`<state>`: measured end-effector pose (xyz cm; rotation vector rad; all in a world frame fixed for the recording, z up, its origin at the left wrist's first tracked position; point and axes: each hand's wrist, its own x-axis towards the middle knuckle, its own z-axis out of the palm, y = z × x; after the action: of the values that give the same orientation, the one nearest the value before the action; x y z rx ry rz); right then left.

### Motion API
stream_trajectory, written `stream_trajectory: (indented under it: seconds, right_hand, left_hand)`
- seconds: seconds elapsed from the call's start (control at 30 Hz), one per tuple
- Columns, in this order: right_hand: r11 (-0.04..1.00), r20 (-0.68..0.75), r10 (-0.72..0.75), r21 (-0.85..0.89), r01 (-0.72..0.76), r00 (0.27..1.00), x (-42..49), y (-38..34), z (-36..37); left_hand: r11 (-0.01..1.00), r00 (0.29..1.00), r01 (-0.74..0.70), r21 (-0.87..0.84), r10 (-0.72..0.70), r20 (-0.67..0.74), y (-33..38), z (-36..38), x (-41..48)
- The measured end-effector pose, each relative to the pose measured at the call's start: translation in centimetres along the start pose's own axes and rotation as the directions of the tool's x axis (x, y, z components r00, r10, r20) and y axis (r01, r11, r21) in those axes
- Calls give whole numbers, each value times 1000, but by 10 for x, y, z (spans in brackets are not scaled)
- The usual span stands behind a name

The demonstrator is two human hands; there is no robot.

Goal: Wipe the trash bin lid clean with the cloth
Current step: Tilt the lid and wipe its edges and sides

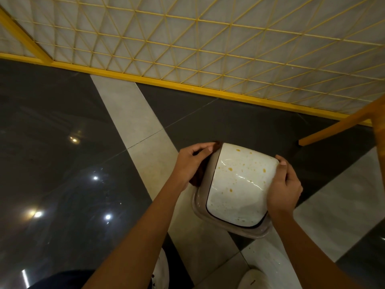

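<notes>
Dark glossy floor (pixel 62 142) below; left hand (pixel 192 163) grips the cloth (pixel 203 172) against the lid (pixel 239 184), right hand (pixel 285 188) clasps its far edge. Wiping seems barely begun: sweep across the spots toward the right hand.

The trash bin lid (pixel 239 184) is showing a white flap of smooth, glossy plastic, catching bright streaks of light and carrying dried yellow-orange specks. Its taupe frame (pixel 208 217) is looking like smooth plastic too, with a duller sheen. The dark brown cloth (pixel 202 171) against the lid's left edge is looking soft and matt. The dark floor tiles (pixel 52 163) are gleaming, polished enough to be mirroring lamps, while the pale tiles (pixel 129 105) are looking flatter and faintly mottled. The yellow lattice (pixel 166 85) is reading as painted metal over a matt, whitish panel (pixel 270 44). The orange leg (pixel 337 124) is looking like smooth, finished wood.
</notes>
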<state>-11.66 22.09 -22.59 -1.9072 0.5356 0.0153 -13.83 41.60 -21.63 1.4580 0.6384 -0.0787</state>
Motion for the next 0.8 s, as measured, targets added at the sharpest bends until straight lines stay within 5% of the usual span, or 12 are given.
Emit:
stream_trajectory:
  seconds: [0.2,0.4,0.63,0.8]
  right_hand:
    - [1000,-9,-12,-9,12,1000,0,0,0]
    - [1000,0,-15,-7,15,1000,1,1,0]
    - [1000,-13,-12,-9,12,1000,1,2,1]
    - [999,-24,-32,-3,32,999,0,1,0]
  left_hand:
    - [993,994,103,54,-102,-34,-8,-4,6]
    - [998,998,63,10,-62,-7,-4,-3,4]
    - [935,999,3,354,-18,39,13,8,32]
    - [991,998,45,129,-51,44,2,-3,16]
